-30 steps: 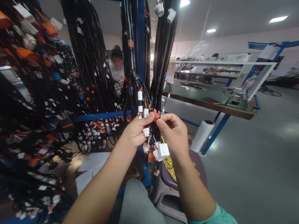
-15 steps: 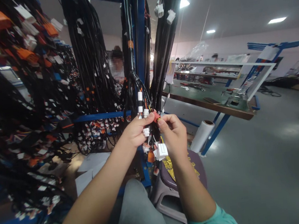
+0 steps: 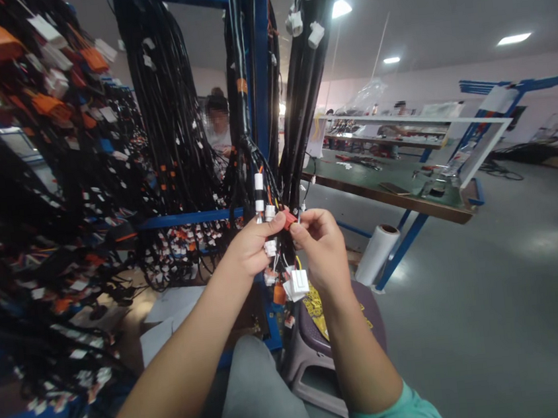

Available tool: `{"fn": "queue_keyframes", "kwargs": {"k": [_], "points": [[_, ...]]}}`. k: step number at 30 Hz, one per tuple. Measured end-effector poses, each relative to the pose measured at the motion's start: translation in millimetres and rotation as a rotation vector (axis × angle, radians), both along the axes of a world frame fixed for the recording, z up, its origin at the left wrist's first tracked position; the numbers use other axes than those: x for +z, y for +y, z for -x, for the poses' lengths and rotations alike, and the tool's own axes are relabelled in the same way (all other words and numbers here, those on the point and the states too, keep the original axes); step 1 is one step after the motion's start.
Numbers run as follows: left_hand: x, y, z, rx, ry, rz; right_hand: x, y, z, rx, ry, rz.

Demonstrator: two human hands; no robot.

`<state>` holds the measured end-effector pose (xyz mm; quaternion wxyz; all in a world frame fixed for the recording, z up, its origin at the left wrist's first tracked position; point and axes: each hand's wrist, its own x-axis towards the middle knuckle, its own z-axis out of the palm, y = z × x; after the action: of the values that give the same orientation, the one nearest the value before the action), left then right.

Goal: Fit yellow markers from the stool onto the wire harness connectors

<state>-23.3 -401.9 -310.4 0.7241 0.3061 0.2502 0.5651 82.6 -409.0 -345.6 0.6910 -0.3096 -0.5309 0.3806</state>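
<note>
A small red connector (image 3: 289, 219) is pinched between thumb and fingers of my left hand (image 3: 253, 245). My right hand (image 3: 323, 244) is closed at the connector's right end, its thumb and fingertips pressed against it; any smaller part between them is hidden. Around and below my fingers dangle the loose ends of a wire harness (image 3: 246, 116): a white connector block (image 3: 299, 280), an orange connector (image 3: 278, 293) and several white ones. A white sleeve-like connector (image 3: 259, 183) hangs just above my left hand.
Thick black harness bundles (image 3: 163, 101) hang on a blue frame (image 3: 264, 71). A purple stool (image 3: 369, 306) carries a yellow bag of small parts (image 3: 315, 308). At right stand a workbench (image 3: 381, 191) and a white roll (image 3: 377, 252). A person (image 3: 219, 125) is behind the bundles.
Both hands stay at the red connector, my right fingertips shifting slightly against it. The hanging connectors have swung a little to the left.
</note>
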Motion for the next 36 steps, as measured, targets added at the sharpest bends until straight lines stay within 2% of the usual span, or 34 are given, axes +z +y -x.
{"fn": "queue_keyframes", "kwargs": {"k": [4, 9, 14, 20, 23, 25, 31, 36], "points": [[0.9, -1.2, 0.4, 0.007, -0.005, 0.018, 1.3, 3.6, 0.2, 0.142, 0.083, 0.022], [0.6, -1.1, 0.5, 0.007, -0.003, 0.001, 2.0, 3.8, 3.3, 0.15, 0.116, -0.012], [-0.3, -1.4, -1.1, 0.02, 0.004, 0.011, -2.8, 0.7, 8.6, 0.027, 0.071, -0.083], [-1.9, -1.5, -1.7, 0.065, 0.023, 0.015, -7.8, -8.1, 12.6, -0.295, -0.079, -0.184], [-2.1, -1.4, -1.6, 0.061, 0.038, 0.003, -5.4, -11.9, 13.0, -0.403, -0.173, -0.235], [-2.1, -1.4, -1.7, 0.063, 0.041, -0.002, -3.4, -12.5, 13.0, -0.415, -0.184, -0.232], [0.6, -2.5, -3.6, 0.072, 0.007, 0.031, -2.6, -11.1, 14.7, -0.333, -0.057, -0.09], [4.3, -4.4, -4.5, 0.072, -0.013, 0.073, -3.3, -10.8, 16.5, -0.334, -0.01, -0.075]]}}
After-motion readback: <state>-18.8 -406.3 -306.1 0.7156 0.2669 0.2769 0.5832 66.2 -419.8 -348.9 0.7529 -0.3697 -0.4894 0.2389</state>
